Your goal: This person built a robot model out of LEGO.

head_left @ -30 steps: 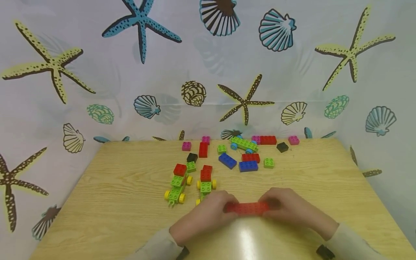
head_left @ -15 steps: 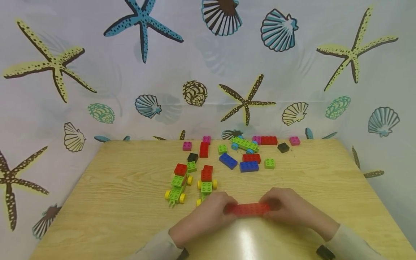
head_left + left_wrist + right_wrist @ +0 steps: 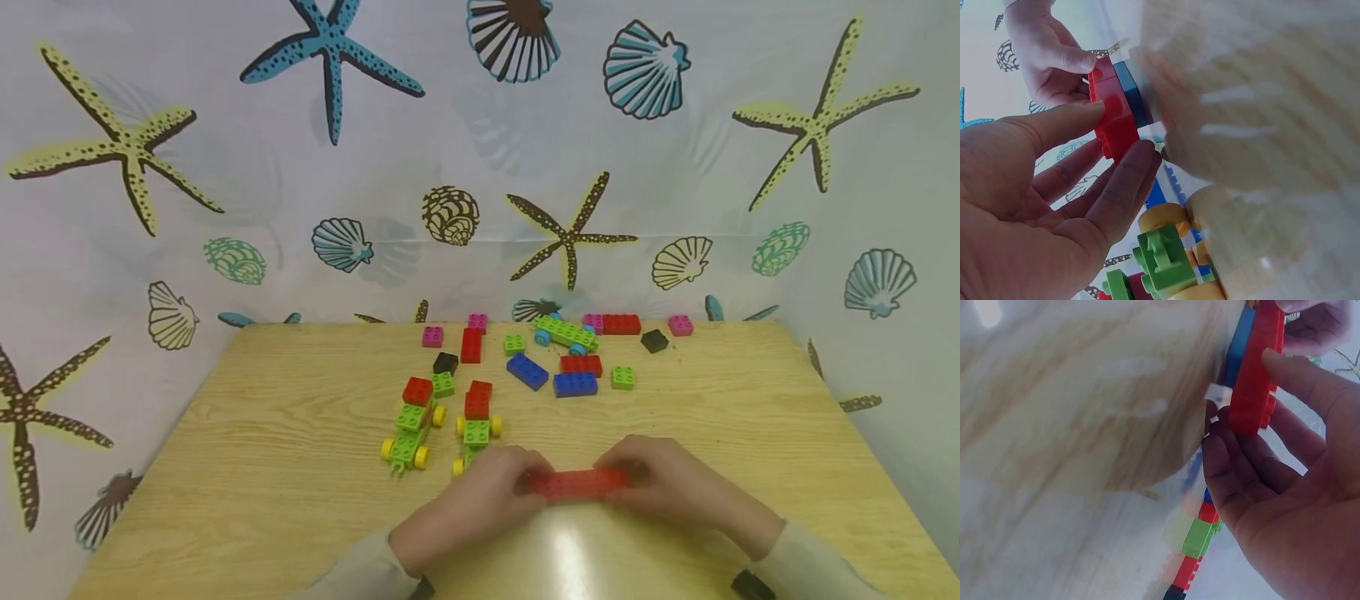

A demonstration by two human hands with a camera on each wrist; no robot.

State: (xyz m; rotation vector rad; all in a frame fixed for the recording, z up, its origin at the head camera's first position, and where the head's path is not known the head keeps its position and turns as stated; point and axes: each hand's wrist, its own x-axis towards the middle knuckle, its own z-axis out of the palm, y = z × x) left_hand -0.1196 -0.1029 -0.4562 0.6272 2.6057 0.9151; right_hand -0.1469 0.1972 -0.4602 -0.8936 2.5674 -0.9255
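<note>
Close to the front of the table, both hands hold a row of red toy bricks [image 3: 577,485] from its two ends. My left hand [image 3: 483,497] pinches the left end, thumb on the studded side and fingers opposite, as the left wrist view shows. At the right end my right hand [image 3: 667,483] does the same with its thumb and fingertips. A seam between two red bricks [image 3: 1116,115] shows in the left wrist view. Under them sits a blue brick [image 3: 1133,94], hidden from the head view but also visible as a blue block [image 3: 1239,353] in the right wrist view.
Left of the hands stand two green wheeled cars, one [image 3: 408,433] with yellow wheels and a red brick on top, the other [image 3: 476,429] partly behind my left hand. Farther back lie blue bricks [image 3: 575,383], several other loose bricks and a blue-wheeled green base [image 3: 566,333].
The hands stay around the red bricks in nearly the same place. The right fingertips have shifted slightly left along the bricks, and the head view has drifted a little.
</note>
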